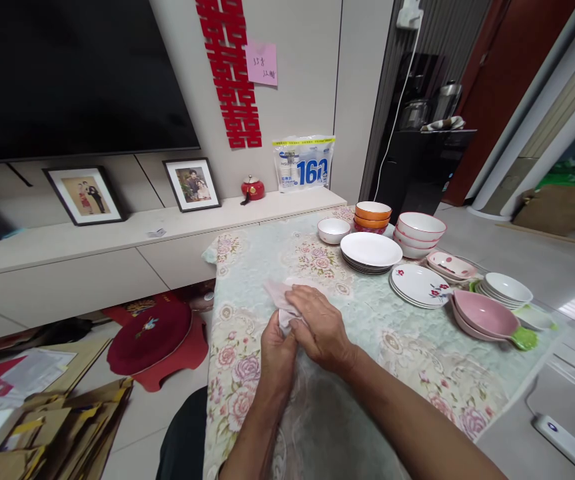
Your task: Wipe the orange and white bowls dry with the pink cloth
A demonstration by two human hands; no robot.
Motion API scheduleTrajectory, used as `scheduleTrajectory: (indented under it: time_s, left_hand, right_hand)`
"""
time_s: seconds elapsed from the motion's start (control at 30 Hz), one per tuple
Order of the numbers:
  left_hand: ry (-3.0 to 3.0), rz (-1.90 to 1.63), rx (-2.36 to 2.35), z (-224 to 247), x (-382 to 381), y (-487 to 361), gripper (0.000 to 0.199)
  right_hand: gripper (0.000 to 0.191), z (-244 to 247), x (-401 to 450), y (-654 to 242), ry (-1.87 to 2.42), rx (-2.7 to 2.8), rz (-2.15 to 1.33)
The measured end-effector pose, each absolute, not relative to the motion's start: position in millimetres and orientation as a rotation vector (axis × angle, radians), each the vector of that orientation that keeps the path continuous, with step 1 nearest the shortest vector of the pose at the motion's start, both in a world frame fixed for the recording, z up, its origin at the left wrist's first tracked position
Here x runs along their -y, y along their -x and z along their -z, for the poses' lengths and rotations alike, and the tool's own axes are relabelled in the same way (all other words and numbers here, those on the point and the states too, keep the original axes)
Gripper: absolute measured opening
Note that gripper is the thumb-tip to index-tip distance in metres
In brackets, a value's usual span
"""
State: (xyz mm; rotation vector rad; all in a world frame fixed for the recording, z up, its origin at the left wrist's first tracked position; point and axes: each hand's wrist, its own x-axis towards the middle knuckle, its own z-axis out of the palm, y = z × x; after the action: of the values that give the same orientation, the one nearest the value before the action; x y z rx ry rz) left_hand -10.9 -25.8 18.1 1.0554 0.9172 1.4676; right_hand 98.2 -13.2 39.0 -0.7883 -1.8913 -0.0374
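A thin, pale, crumpled tissue (278, 292) is bunched between my two hands above the table's near half. My left hand (278, 350) is closed around its lower end, thumb up. Over the top lies my right hand (321, 325), with its fingers bent across the tissue and touching the left hand. Part of the tissue sticks out past the fingers to the left; the rest is hidden in the grip. Beyond the hands stand a small white bowl (334, 230) and a stack of plates topped by a white one (371, 249).
A floral tablecloth (247, 373) covers the table. To the right sit orange bowls (372, 212), white bowls (420, 230), flowered plates (420, 285) and pink dishes (487, 313). A red stool (152, 333) and cardboard (67, 427) are at left; a power strip (567, 443) lies at lower right.
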Motion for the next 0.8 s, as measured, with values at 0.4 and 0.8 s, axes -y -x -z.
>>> scheduleTrajectory:
  time_s: [0.4, 0.8]
  left_hand:
    - [-1.34, -1.193, -1.006, -15, 38, 11, 0.029]
    - [-0.697, -1.528, -0.724, -23, 24, 8, 0.048]
  right_hand:
    - [0.035, -25, -27, -140, 1.202, 1.225, -0.737]
    - [0.009, -40, 3, -112, 0.795, 1.832, -0.025]
